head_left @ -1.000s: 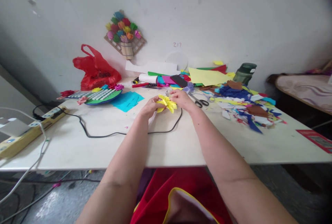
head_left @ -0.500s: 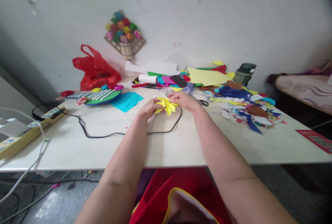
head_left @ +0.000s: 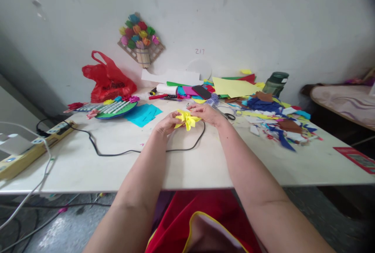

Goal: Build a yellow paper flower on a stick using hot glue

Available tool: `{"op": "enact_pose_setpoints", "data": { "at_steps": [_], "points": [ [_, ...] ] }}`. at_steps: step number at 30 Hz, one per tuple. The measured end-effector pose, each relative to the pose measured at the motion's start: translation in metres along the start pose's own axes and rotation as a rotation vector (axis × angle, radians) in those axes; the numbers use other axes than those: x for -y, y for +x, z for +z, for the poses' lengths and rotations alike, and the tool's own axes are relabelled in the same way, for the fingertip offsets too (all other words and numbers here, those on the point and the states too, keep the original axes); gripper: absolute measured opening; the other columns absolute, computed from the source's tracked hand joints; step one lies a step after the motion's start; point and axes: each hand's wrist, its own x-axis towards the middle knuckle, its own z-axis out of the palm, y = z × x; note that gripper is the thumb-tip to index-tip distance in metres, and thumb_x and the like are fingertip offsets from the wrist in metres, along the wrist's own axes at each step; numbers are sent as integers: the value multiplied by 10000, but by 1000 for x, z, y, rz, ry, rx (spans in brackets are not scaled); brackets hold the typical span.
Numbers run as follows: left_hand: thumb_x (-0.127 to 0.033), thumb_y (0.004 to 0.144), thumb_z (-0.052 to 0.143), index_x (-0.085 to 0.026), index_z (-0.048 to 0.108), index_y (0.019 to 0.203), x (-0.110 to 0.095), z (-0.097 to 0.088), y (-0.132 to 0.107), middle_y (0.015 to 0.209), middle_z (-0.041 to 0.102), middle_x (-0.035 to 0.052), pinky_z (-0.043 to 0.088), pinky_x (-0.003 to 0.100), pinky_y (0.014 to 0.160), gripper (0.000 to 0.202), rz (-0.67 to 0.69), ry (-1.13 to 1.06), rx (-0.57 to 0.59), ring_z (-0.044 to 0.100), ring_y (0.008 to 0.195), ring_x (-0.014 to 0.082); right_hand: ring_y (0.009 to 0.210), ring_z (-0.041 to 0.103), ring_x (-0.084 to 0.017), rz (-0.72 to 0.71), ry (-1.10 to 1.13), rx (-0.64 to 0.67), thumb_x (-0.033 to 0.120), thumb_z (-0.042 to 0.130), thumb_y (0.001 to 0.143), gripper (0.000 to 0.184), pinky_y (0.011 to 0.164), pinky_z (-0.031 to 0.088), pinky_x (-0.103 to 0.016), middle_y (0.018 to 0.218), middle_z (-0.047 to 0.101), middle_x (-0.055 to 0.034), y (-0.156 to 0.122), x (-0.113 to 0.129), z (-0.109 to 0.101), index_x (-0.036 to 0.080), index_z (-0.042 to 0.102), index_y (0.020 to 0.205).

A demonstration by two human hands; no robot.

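A yellow paper flower with several pointed petals is held just above the table, between my two hands. My left hand pinches its left side, the fingers closed on a petal. On the other side, my right hand grips the upper right petals with thumb and fingers. A black cable runs across the table beneath my hands. To the right of my right hand lie scissors with black handles. Blue paper sheets are spread to the left of my left hand.
A green craft board with paper flowers and a red plastic bag stand at left, near a power strip. Paper scraps, a yellow sheet, a phone and a green bottle lie or stand at the back and right.
The flower has tipped or turned slightly in my fingers, and its petals sit a little differently. Both hands keep hold of it in nearly the same place.
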Motion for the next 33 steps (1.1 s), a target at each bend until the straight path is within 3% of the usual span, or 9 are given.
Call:
{"op": "enact_pose_setpoints", "data": {
  "at_steps": [4,7,12,16,24,33],
  "points": [
    [-114,473,789,-153,664,821,2,0,2,816,706,42,505,313,711,371,78,17,-24,655,717,179,986,579,-187,-108,-60,-33,345,705,681,183,838,457,-332,1117,633,-98,3,-3,-2,164,717,651],
    [-101,491,763,-160,665,826,3,0,3,824,703,38,496,329,750,354,98,66,-34,655,747,182,1020,585,-195,-170,-129,-60,307,689,696,139,907,443,-358,1089,655,-89,6,-6,-3,177,723,656],
    [-114,490,752,-151,665,812,1,2,2,809,697,38,488,358,792,336,72,114,-56,655,765,196,955,609,-181,-235,-232,-89,246,652,701,121,892,455,-341,1030,678,-77,8,-9,-1,184,716,620],
    [-113,454,761,-148,651,782,1,5,2,774,693,20,490,317,734,348,71,124,-129,637,695,161,904,616,-168,-234,-280,-122,209,636,693,121,868,470,-328,986,685,-57,10,-11,0,188,711,600],
    [-195,494,805,-142,641,780,6,11,7,710,672,10,475,293,684,334,187,194,-255,625,651,148,878,619,-180,-178,-321,-286,158,624,678,136,840,481,-344,925,681,-51,15,-13,3,187,690,562],
    [-128,451,768,-158,589,747,3,12,4,704,669,2,506,350,737,347,131,46,-261,647,678,173,920,606,-191,-211,-290,-267,174,633,670,126,887,461,-364,958,665,-60,13,-10,7,188,648,545]
  ]
}}
